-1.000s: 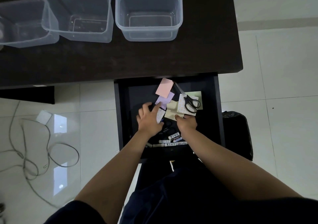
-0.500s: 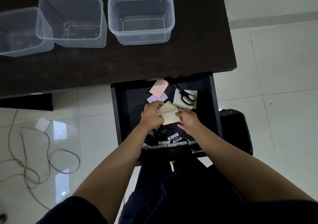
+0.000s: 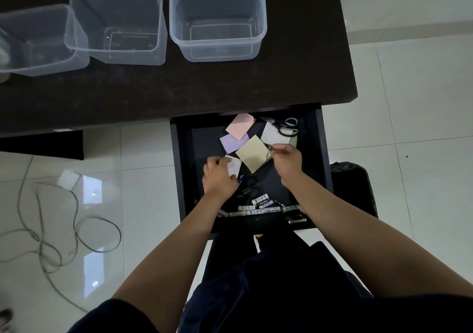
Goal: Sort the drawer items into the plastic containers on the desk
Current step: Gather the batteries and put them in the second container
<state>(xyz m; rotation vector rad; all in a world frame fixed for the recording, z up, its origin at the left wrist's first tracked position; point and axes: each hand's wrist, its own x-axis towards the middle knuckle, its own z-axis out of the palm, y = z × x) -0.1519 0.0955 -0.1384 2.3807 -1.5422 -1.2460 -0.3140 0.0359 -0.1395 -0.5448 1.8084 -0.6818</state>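
Observation:
The black drawer (image 3: 180, 169) is pulled out under the dark desk (image 3: 153, 94). My right hand (image 3: 286, 160) pinches the corner of a yellow sticky-note pad (image 3: 252, 153) lifted over the drawer. My left hand (image 3: 218, 178) holds a white patterned note pad (image 3: 234, 166) at the drawer's left. Pink (image 3: 240, 126) and purple (image 3: 234, 142) pads lie further back, and scissors (image 3: 288, 126) rest on a white dotted pad (image 3: 271, 134) at the back right. Several batteries (image 3: 258, 206) line the drawer's front. Three clear plastic containers (image 3: 217, 21), (image 3: 116, 26), (image 3: 38, 41) stand on the desk.
A second pair of black scissors (image 3: 249, 192) lies behind the batteries, and a small metal clip (image 3: 295, 218) sits at the front right corner. A black bag (image 3: 354, 186) stands right of the drawer. Loose cables (image 3: 58, 230) lie on the tiled floor at left.
Both hands held the yellow pad together half a second ago. Now my right hand alone holds it, shifted right, while my left hand has dropped to the white patterned pad.

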